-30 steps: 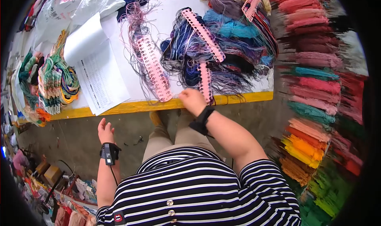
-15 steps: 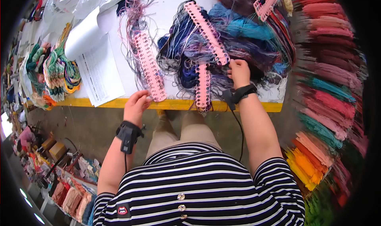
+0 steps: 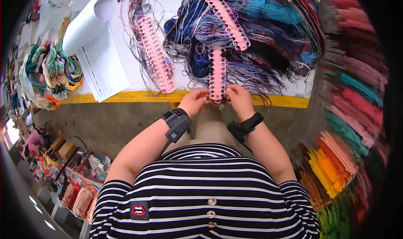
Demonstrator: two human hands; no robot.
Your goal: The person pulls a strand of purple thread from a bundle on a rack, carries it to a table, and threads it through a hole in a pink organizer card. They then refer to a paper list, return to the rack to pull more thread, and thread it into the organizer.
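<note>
A pink thread card (image 3: 217,73) with holes along both edges lies near the table's front edge, dark threads looped through it. At its lower end my left hand (image 3: 195,101) is closed at the left edge, fingertips pinched together. Across from it, my right hand (image 3: 239,99) pinches at the right edge. Whether the fingertips grip card or thread loops is too small to tell. Above lies a second pink thread card (image 3: 224,18), slanted over purple and blue threads (image 3: 205,39). Another pink thread card (image 3: 155,54) rests to the left, fringed with loose threads.
Printed sheets (image 3: 103,67) and bundled green and orange skeins (image 3: 63,71) lie on the table's left. Turquoise yarn (image 3: 273,11) sits at the back right. The table's yellow edge (image 3: 138,97) runs in front. Coloured skeins (image 3: 352,109) hang at the right.
My left hand has moved right, from beside the left card to the middle card's lower end. My right hand has come down and left from the slanted card to the same end. The view has shifted.
</note>
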